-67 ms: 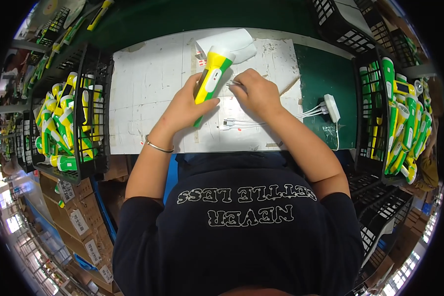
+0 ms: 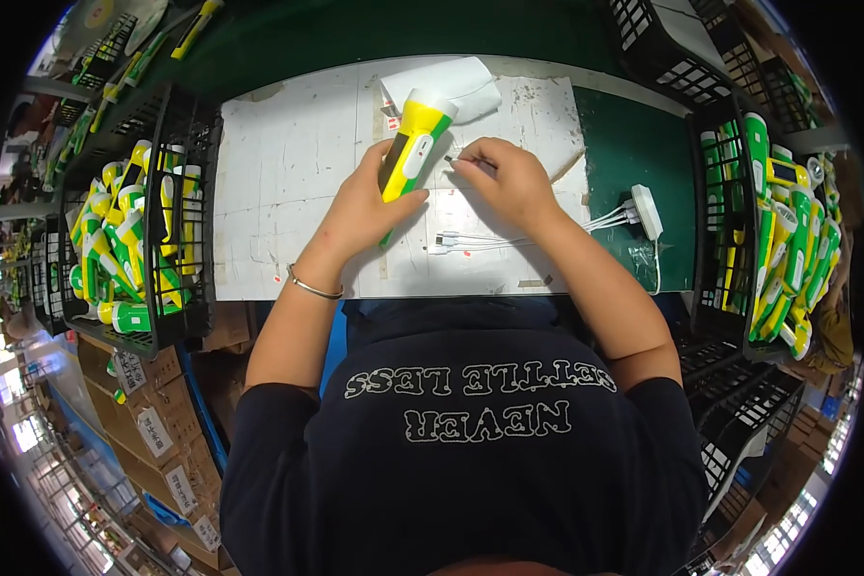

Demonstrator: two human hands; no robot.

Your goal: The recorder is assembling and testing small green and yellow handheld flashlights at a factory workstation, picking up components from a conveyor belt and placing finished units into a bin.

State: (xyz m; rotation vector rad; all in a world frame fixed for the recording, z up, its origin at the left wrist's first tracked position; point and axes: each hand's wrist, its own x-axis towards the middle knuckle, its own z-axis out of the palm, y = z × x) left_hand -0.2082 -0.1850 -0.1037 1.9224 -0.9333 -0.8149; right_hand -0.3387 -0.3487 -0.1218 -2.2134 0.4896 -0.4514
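My left hand (image 2: 363, 199) is wrapped around a yellow and green flashlight (image 2: 419, 144), tilted with its wide white head pointing away from me. A white oval panel on its side faces up and to the right. Just right of the flashlight, my right hand (image 2: 509, 182) is closed in a pinch. A small plug (image 2: 450, 159) with a dark, metal-looking tip pokes out of its fingertips, apart from the flashlight; its cable is hidden. Below this hand, several white charging cables (image 2: 480, 240) lie on the worn white board (image 2: 288, 173), passing under my right forearm.
The cables meet at a white charging block (image 2: 647, 211) on the green tabletop (image 2: 634, 125). Beyond the flashlight lies a curled white sheet (image 2: 466, 86). Black crates of similar flashlights stand at the left (image 2: 168, 317) and right (image 2: 725, 322). Cardboard boxes (image 2: 144, 413) are at lower left.
My right hand has shifted slightly to the right, and the plug's tip shows more plainly. My left hand and the flashlight have barely moved.
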